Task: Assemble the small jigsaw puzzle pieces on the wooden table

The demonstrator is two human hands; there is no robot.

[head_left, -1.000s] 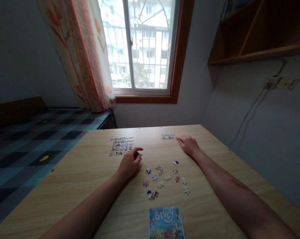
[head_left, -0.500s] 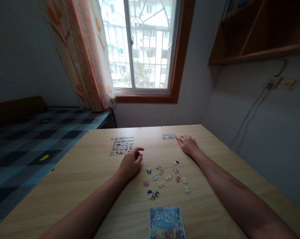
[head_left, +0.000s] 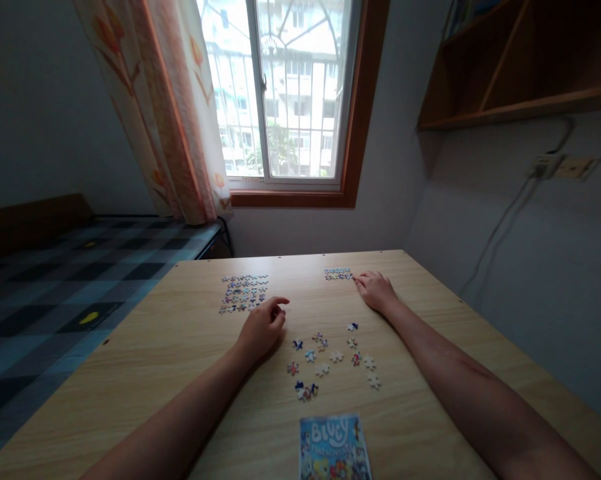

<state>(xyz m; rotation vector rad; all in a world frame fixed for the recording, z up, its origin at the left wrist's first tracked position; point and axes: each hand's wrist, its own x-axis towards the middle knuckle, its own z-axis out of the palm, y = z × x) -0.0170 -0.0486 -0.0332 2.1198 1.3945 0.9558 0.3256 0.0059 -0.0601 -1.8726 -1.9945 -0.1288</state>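
Observation:
On the wooden table (head_left: 145, 360), my left hand (head_left: 261, 327) rests loosely curled, index finger stretched forward, holding nothing that I can see. It lies just right of a joined patch of puzzle pieces (head_left: 243, 293). Farther back, my right hand (head_left: 376, 291) lies on the table with its fingertips pinched together at the right end of a small joined strip of pieces (head_left: 338, 274). Whether a piece sits under those fingers is hidden. Several loose puzzle pieces (head_left: 330, 357) lie scattered between my forearms.
A puzzle box or picture card marked "Bluey" (head_left: 334, 445) lies at the table's near edge. A bed with a checked blue cover (head_left: 55, 293) stands left of the table. A window (head_left: 280, 87) with a curtain (head_left: 165, 107) is behind, a wooden shelf (head_left: 520, 67) upper right.

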